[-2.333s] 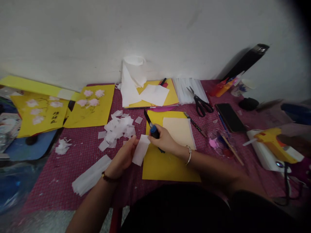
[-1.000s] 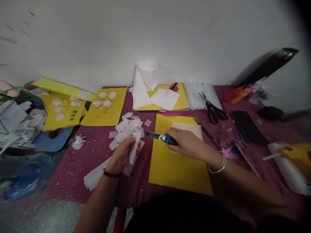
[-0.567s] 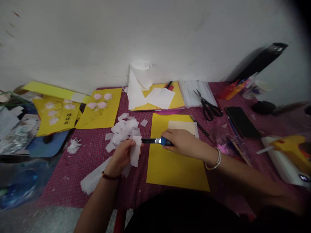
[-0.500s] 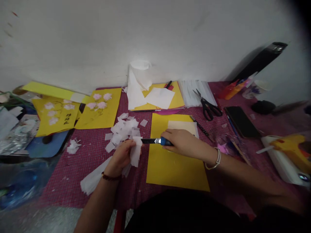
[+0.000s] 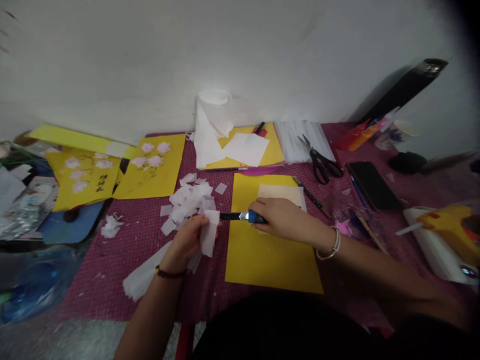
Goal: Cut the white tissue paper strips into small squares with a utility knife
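My left hand [image 5: 188,241] pinches a folded strip of thin white paper [image 5: 209,235], which hangs down from between the thumb and fingers. My right hand [image 5: 275,215] is closed round the blue handle of a box cutter [image 5: 257,217]. Its dark blade points left, and the tip meets the upper right edge of the strip. Below the right hand lies a yellow sheet [image 5: 270,262] with a cream paper [image 5: 279,192] on it. Just beyond my left hand is a heap of small white paper squares [image 5: 191,197]. More white strips [image 5: 146,270] lie beside my left wrist.
Black scissors [image 5: 323,162] rest across white strips at the back. To the right are a phone [image 5: 375,186], a paper cup [image 5: 397,135] and a yellow glue gun [image 5: 448,225]. Yellow sheets with pink flowers [image 5: 150,165] stand at left. A wall [image 5: 240,50] closes the back.
The view has shifted very slightly. Both hands keep the same grips, and the cutter stays against the strip's edge.
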`<state>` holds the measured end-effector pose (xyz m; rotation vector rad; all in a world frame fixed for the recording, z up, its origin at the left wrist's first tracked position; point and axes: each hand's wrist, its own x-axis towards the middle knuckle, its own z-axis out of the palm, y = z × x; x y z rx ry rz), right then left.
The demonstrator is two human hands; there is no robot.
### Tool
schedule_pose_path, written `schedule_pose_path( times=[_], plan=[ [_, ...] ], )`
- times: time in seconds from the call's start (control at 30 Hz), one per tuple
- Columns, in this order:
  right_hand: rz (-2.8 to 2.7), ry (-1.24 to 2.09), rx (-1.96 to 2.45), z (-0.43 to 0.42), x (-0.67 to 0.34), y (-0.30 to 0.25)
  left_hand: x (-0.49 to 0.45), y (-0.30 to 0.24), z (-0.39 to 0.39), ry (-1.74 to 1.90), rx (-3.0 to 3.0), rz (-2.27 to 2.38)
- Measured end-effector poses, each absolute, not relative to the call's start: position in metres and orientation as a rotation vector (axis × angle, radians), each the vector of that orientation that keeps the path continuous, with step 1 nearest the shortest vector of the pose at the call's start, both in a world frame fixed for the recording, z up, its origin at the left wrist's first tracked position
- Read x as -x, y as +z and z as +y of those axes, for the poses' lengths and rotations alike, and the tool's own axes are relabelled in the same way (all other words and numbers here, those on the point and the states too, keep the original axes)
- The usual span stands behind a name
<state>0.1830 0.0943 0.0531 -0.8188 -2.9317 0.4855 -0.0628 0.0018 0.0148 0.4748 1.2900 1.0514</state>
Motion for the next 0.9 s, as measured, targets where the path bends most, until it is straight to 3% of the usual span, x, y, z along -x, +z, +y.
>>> schedule_pose_path(
  times=[0.33,0.63,0.9],
  plan=[
    [-2.966,0.471,0.841,0.093,-0.180,0.052,0.058,0.013,-0.005,1.012,-0.587,1.396],
    [-2.967,0.442,0.832,0.096,-0.185,0.050,0.058,0.017,-0.009,1.015,-0.795,1.763],
    [-2.994,0.421,0.784,0.096,-0.185,0.045,0.053,0.022,-0.010,0.915,-0.831,1.629]
  ],
)
